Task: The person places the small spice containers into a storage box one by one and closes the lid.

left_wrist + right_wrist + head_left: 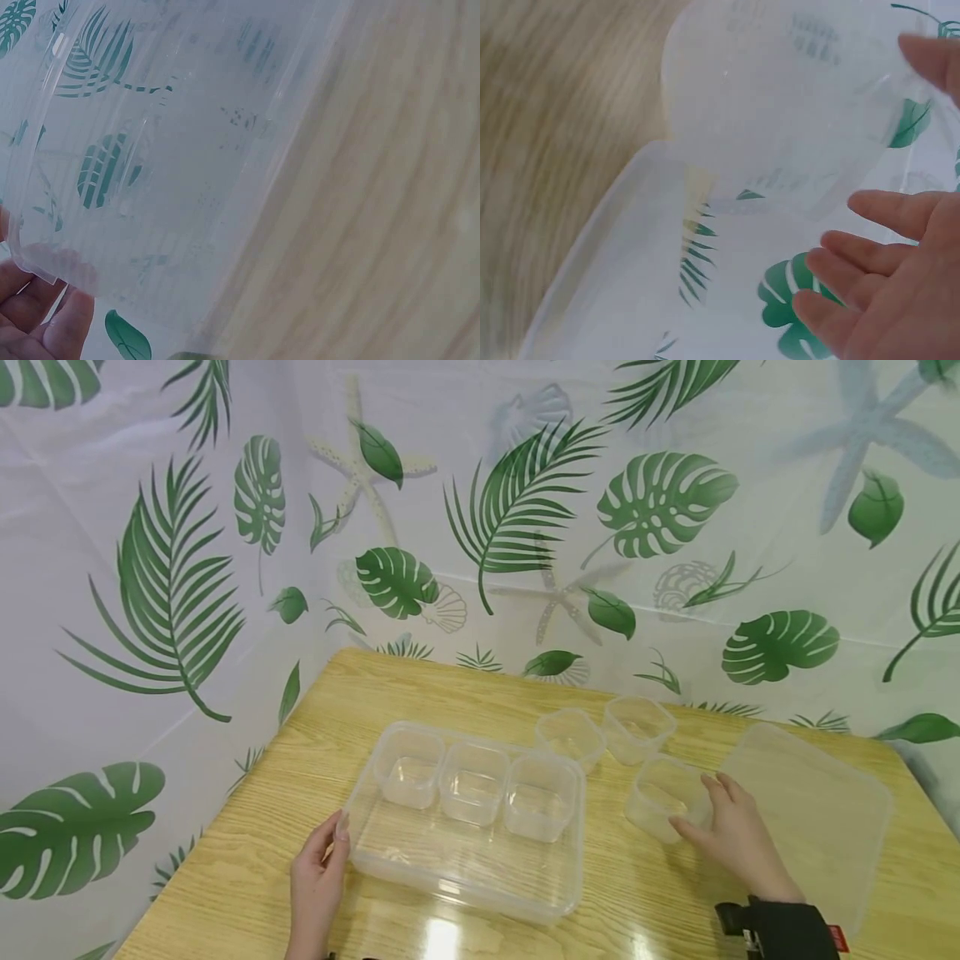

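At the left edge of a large clear plastic box [465,868], my left hand [318,860] pinches the rim; some of its fingers [71,322] show below the box corner in the left wrist view. Three small clear containers, the left one [408,768], the middle one [472,783] and the right one [538,797], stand in a row along the box's far side. My right hand [738,835] is at the right side of another small container [660,802] on the table. Its fingers [885,217] are extended and spread from the thumb; contact is unclear.
Two more small containers, one behind the box [570,739] and one to its right [637,731], stand on the wooden table [300,760]. A flat translucent lid [817,827] lies at the right, partly under my right forearm. Leaf-printed cloth [525,527] hangs behind the table.
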### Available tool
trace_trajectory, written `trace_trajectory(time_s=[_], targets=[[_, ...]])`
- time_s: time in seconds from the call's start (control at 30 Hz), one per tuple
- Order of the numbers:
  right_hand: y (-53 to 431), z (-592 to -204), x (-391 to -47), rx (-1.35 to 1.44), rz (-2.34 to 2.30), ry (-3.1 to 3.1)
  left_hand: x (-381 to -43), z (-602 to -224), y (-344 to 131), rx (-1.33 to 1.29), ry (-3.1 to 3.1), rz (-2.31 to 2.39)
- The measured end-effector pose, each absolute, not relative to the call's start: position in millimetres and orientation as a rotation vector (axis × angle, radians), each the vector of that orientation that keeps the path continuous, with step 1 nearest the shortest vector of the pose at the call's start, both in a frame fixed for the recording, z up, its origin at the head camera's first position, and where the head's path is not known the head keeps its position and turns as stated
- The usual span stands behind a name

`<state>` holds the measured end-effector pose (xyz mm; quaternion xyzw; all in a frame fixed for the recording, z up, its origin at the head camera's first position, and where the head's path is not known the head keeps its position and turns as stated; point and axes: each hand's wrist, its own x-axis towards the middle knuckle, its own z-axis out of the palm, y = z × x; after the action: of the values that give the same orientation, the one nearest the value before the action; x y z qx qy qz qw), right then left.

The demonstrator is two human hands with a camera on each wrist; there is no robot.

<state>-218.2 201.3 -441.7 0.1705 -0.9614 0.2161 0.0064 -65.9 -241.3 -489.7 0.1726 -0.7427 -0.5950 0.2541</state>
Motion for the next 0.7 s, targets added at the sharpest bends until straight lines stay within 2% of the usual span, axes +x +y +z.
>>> trace_trajectory(time_s=[0.33,0.7], targets=[[203,-450,-229,0.538,0.789,-3.133,-67,-494,-243,0.525,-2.034,-1.629],[195,-448,-215,0.420,0.812,-3.065,-67,-492,-242,0.488,-2.003,-1.618]])
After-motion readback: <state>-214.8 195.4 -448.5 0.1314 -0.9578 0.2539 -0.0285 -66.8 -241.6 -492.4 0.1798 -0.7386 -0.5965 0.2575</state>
